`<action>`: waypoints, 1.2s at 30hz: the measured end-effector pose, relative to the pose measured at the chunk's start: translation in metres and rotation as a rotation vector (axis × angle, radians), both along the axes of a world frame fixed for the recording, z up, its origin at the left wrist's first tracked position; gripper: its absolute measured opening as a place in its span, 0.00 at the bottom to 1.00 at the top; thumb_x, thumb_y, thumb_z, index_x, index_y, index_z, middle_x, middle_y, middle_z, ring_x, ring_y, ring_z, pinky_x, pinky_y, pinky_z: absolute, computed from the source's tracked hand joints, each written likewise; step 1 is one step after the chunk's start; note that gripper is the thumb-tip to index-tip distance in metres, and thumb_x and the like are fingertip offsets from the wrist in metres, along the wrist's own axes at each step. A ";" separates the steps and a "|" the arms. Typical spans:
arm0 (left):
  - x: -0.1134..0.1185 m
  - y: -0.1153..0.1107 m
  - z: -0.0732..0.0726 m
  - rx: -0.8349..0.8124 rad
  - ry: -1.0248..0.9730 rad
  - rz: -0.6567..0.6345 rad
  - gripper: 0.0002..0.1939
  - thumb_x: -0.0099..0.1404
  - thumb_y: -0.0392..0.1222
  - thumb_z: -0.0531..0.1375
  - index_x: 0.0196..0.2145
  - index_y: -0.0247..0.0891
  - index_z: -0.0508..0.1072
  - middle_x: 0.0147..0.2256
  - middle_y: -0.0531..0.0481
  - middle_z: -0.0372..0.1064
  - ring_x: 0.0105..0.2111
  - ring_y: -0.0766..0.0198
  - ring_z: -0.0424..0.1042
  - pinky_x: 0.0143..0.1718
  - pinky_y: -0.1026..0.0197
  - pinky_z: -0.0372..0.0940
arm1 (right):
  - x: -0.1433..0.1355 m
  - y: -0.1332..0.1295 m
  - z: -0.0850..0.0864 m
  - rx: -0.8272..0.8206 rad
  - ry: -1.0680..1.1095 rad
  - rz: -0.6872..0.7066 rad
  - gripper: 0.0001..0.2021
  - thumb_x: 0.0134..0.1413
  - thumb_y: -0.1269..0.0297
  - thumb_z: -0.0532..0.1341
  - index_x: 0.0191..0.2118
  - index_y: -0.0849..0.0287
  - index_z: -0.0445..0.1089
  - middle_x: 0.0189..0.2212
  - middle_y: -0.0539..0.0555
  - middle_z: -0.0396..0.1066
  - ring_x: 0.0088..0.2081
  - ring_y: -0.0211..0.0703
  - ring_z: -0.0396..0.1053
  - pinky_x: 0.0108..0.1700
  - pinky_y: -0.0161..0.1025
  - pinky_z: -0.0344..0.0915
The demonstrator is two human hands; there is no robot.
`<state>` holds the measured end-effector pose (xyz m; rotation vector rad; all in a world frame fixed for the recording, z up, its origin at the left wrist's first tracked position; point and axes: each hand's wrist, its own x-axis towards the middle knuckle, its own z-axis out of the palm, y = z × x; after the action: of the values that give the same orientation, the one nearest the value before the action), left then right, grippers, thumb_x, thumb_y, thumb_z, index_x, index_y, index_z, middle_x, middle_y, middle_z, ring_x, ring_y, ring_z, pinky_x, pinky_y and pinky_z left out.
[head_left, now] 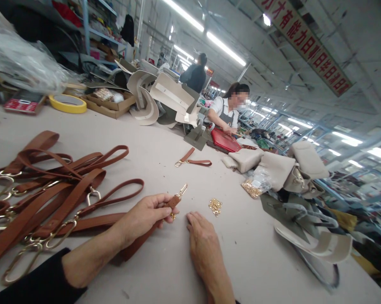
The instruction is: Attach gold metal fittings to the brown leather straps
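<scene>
Brown strap (142, 237) over pale table (152, 147) (red-lettered banner (307, 43) overhead)

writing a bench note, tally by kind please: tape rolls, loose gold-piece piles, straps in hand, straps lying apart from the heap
Yellow tape roll: 1
Loose gold-piece pile: 1
Held strap in left hand: 1
Lone strap: 1
Total: 4

On my screen, the banner (308, 45) shows red characters: 才有能力, then 日毕日清. Some others I cannot read surely.
</scene>
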<state>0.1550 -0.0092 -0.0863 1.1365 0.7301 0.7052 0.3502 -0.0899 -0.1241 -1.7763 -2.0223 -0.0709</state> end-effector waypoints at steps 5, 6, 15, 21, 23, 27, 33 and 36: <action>0.003 -0.005 0.001 0.033 0.012 -0.036 0.14 0.55 0.42 0.59 0.39 0.34 0.72 0.39 0.46 0.72 0.32 0.64 0.69 0.26 0.66 0.58 | -0.011 0.000 0.016 0.073 0.550 -0.028 0.09 0.58 0.66 0.58 0.41 0.55 0.75 0.38 0.54 0.78 0.39 0.44 0.75 0.42 0.40 0.72; 0.004 -0.007 0.000 0.046 0.013 -0.045 0.13 0.56 0.41 0.58 0.39 0.34 0.72 0.39 0.46 0.72 0.33 0.64 0.69 0.26 0.66 0.58 | -0.015 0.000 0.019 0.034 0.676 -0.022 0.08 0.57 0.65 0.59 0.39 0.55 0.76 0.34 0.53 0.78 0.36 0.43 0.75 0.40 0.38 0.72; 0.007 -0.018 0.003 0.098 -0.082 -0.150 0.09 0.59 0.36 0.56 0.37 0.36 0.72 0.31 0.53 0.71 0.33 0.65 0.68 0.35 0.66 0.60 | -0.028 0.005 0.027 -0.216 1.186 0.156 0.06 0.52 0.63 0.64 0.35 0.56 0.77 0.27 0.50 0.76 0.27 0.37 0.72 0.33 0.35 0.70; 0.008 -0.020 0.001 0.083 -0.023 -0.159 0.11 0.59 0.38 0.57 0.39 0.36 0.73 0.30 0.52 0.70 0.28 0.67 0.64 0.27 0.67 0.54 | -0.031 0.009 0.028 -0.273 1.336 0.028 0.12 0.43 0.58 0.70 0.29 0.60 0.73 0.22 0.51 0.75 0.24 0.38 0.72 0.30 0.36 0.71; 0.008 -0.019 -0.001 0.112 -0.027 -0.170 0.11 0.60 0.39 0.56 0.39 0.35 0.73 0.31 0.52 0.70 0.29 0.66 0.64 0.28 0.67 0.55 | -0.031 0.009 0.028 -0.300 1.348 0.016 0.12 0.42 0.57 0.70 0.29 0.60 0.74 0.21 0.51 0.75 0.23 0.38 0.71 0.29 0.36 0.70; 0.008 -0.019 -0.001 0.175 -0.015 -0.181 0.08 0.59 0.38 0.55 0.35 0.36 0.73 0.30 0.52 0.70 0.31 0.64 0.66 0.33 0.65 0.58 | -0.029 0.010 0.026 -0.306 1.319 0.009 0.10 0.43 0.58 0.70 0.28 0.60 0.75 0.20 0.50 0.74 0.22 0.37 0.70 0.29 0.35 0.69; 0.005 -0.022 0.006 0.293 0.087 -0.165 0.11 0.60 0.36 0.53 0.36 0.38 0.75 0.35 0.52 0.72 0.36 0.61 0.68 0.34 0.65 0.61 | -0.028 0.009 0.027 -0.282 1.260 0.018 0.09 0.43 0.60 0.69 0.27 0.59 0.74 0.23 0.50 0.75 0.24 0.37 0.70 0.30 0.34 0.67; 0.005 -0.023 0.007 0.381 0.156 -0.140 0.12 0.62 0.37 0.53 0.37 0.40 0.76 0.35 0.52 0.72 0.37 0.59 0.69 0.36 0.65 0.62 | -0.028 0.009 0.027 -0.228 1.232 0.044 0.06 0.45 0.62 0.67 0.27 0.59 0.72 0.22 0.49 0.74 0.25 0.36 0.69 0.31 0.34 0.66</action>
<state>0.1599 -0.0322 -0.0791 1.5892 0.6537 0.6575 0.3219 -0.0808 -0.0969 -1.2969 -1.1452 1.0312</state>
